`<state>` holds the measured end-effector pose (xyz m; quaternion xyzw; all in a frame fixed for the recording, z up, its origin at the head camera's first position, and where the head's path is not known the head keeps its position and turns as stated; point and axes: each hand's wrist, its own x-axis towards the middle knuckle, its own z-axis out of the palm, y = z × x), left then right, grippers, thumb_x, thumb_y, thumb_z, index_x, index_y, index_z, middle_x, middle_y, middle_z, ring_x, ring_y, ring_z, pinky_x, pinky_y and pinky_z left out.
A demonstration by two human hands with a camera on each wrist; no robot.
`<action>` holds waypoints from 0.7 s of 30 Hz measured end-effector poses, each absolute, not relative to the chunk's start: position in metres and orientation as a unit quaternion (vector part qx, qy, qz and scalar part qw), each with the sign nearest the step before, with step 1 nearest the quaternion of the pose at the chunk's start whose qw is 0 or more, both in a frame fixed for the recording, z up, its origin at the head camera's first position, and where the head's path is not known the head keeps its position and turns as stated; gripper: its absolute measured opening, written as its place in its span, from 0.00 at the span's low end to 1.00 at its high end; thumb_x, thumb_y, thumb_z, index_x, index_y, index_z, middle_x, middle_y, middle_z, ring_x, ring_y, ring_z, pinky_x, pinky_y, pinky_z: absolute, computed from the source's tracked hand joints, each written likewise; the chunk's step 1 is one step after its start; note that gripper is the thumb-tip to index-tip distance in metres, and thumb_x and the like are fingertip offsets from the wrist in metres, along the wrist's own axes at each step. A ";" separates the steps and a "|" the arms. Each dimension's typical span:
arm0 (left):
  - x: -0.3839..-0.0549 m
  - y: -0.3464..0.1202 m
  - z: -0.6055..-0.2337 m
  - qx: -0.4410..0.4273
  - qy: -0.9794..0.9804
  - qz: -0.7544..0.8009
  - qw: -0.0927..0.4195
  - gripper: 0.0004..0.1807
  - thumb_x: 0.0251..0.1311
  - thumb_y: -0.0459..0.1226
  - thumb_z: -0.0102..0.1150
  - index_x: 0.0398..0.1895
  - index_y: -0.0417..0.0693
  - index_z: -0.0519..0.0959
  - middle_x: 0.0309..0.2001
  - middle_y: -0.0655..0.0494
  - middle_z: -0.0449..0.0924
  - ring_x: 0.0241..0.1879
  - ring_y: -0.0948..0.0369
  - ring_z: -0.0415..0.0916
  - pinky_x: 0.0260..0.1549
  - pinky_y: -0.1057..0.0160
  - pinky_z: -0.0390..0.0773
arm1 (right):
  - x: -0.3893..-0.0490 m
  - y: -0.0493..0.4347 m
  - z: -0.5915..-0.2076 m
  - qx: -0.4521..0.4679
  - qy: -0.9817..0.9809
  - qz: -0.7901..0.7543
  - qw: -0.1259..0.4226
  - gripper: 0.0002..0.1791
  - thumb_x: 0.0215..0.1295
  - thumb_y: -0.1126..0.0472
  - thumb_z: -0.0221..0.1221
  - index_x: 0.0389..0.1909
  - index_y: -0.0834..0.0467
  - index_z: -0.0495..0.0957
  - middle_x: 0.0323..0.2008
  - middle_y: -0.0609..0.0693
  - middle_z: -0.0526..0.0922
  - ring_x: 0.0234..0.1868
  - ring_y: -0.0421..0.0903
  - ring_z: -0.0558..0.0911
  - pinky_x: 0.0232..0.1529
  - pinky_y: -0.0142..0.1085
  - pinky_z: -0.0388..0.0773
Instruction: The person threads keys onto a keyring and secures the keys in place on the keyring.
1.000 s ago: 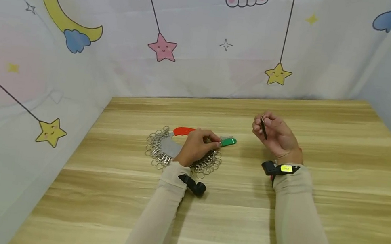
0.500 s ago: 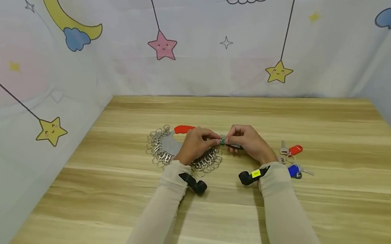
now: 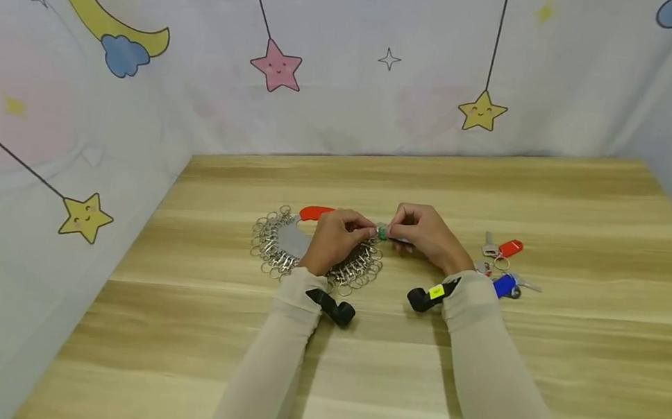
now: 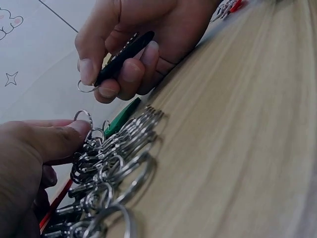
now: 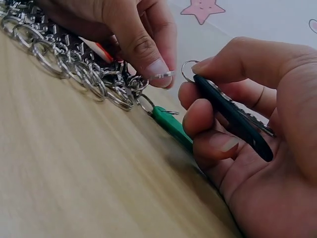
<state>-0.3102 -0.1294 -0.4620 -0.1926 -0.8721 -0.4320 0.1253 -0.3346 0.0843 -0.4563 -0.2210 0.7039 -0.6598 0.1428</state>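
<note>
My left hand (image 3: 335, 237) rests over the right half of a grey plate (image 3: 291, 240) with a red handle (image 3: 315, 213) and many metal rings with clasps (image 3: 268, 251) along its curved edge. In the left wrist view, its thumb and finger pinch one ring (image 4: 82, 111) at the end of the row. My right hand (image 3: 424, 236) is close by on the right, its thumb and fingers pinching a black key tag (image 5: 233, 116) with a key lying along it. The tag's thin split ring (image 4: 86, 90) sticks out toward the left fingertips. Below the hands, a green key tag (image 5: 171, 126) hangs beside the clasps.
A red key tag (image 3: 511, 248) with a key lies on the wooden table (image 3: 377, 389) right of my right hand. Nearer, by the right sleeve, lies a blue key tag (image 3: 503, 285) with another key. Printed fabric (image 3: 348, 113) encloses the table's back and sides.
My right hand has come left and down with the black key tag, up to the left hand, uncovering the red and blue tags. My left hand stays at the rings. The head view tips slightly downward.
</note>
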 end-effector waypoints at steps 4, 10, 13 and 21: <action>-0.314 -0.128 -0.458 -0.204 -0.865 -0.439 0.133 0.05 0.60 0.32 0.71 0.38 0.46 0.90 0.32 0.58 0.86 0.29 0.63 0.76 0.28 0.63 0.75 | -0.336 0.084 -0.452 -0.216 0.709 -0.659 0.129 0.08 0.66 0.70 0.63 0.29 0.68 0.76 0.26 0.64 0.79 0.19 0.48 0.75 0.19 0.34 0.70; -0.315 -0.128 -0.457 -0.197 -0.867 -0.440 0.131 0.02 0.60 0.34 0.72 0.35 0.46 0.90 0.31 0.58 0.85 0.26 0.63 0.76 0.26 0.63 0.75 | -0.334 0.082 -0.450 -0.210 0.718 -0.652 0.126 0.08 0.65 0.71 0.63 0.28 0.67 0.76 0.25 0.61 0.78 0.18 0.47 0.74 0.18 0.34 0.69; -0.315 -0.128 -0.458 -0.195 -0.867 -0.439 0.133 0.02 0.60 0.34 0.71 0.34 0.45 0.90 0.30 0.57 0.85 0.27 0.63 0.77 0.27 0.63 0.76 | -0.334 0.081 -0.452 -0.206 0.720 -0.652 0.122 0.08 0.65 0.71 0.63 0.27 0.67 0.75 0.25 0.60 0.78 0.18 0.47 0.74 0.18 0.34 0.70; -0.313 -0.128 -0.462 -0.186 -0.866 -0.446 0.131 0.03 0.62 0.33 0.70 0.37 0.44 0.89 0.29 0.57 0.84 0.25 0.63 0.76 0.26 0.64 0.75 | -0.333 0.078 -0.455 -0.197 0.721 -0.654 0.121 0.09 0.64 0.71 0.63 0.26 0.65 0.74 0.23 0.58 0.78 0.18 0.46 0.73 0.18 0.33 0.69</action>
